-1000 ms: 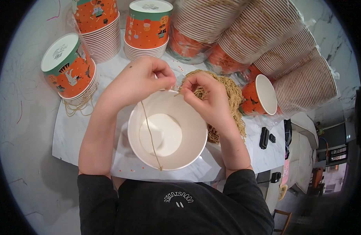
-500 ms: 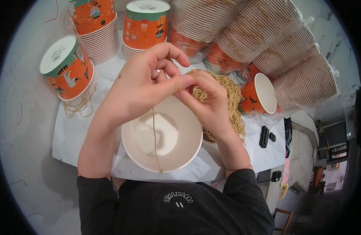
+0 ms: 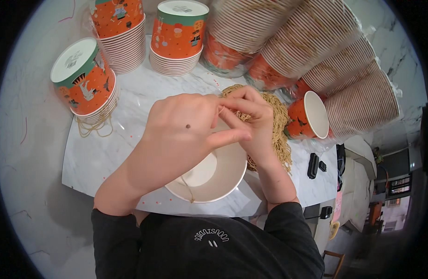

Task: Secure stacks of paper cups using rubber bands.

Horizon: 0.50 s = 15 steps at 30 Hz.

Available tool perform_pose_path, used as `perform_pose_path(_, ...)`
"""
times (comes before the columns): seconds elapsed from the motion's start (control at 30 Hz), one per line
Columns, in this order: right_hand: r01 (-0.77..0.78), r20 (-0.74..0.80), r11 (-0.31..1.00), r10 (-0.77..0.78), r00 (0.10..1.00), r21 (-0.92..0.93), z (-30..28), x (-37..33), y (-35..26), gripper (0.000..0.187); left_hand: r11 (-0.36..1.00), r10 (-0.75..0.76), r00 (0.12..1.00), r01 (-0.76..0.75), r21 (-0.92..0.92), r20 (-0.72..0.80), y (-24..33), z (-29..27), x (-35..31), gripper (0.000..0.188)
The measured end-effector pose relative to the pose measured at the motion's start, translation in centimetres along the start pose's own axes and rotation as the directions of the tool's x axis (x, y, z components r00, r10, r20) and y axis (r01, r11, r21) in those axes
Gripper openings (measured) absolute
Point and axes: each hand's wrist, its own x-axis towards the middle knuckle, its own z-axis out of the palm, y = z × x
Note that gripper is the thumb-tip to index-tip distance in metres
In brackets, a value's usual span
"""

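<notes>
My left hand and my right hand meet above an open white paper tub, fingers closed and touching. A thin tan cord rises from the tub's near rim and passes under my left hand. Its upper part is hidden among the pinched fingers of both hands. My left palm faces down, its thumb stretched toward my right hand. Behind and below my right hand lies a heap of tan cords. The left hand and forearm cover the tub's far left side.
Upside-down stacks of orange and green printed tubs stand at the far left, cord hanging by one. Bagged tub stacks fill the far right. One tub lies on its side. Small black objects sit on the marble-patterned table.
My left hand has turned palm down and come lower, its raised fingers now curled against my right hand. The tub has shifted slightly right, and the cord inside it hangs slacker.
</notes>
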Motion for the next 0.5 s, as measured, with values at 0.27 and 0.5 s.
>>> perform_pose_path(0.27,0.068,-0.078,0.992,-0.076,0.994,-0.102,-0.5,0.6,-0.4,0.021,1.000,-0.007,0.999,0.007,-0.015,-0.040,-2.5,0.3,1.1,0.030)
perform_pose_path(0.5,0.004,-0.121,1.000,-0.006,0.993,-0.024,-0.5,0.9,-0.7,0.019,0.946,-0.201,0.945,0.256,-0.199,0.259,-2.2,-1.6,2.5,0.018)
